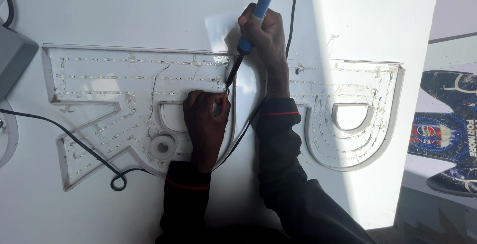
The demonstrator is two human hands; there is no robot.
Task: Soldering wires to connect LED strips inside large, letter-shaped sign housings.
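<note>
My right hand (266,38) grips a blue-handled soldering iron (254,18), its tip pointing down to the right edge of a white letter-shaped tray (89,124) lined with rows of small lights. My left hand (204,120) rests on that tray just below the tip, fingers pinched on something thin, likely a wire or solder, right at the tip. A small white spool (163,146) lies in the tray beside my left wrist. Both sleeves are dark with a red stripe.
A second white letter tray (370,147) with light strips lies to the right. A black cable (74,139) loops across the left tray, another runs under my arms. A grey box (14,57) sits at far left. A dark printed sheet (447,134) lies beyond the table's right edge.
</note>
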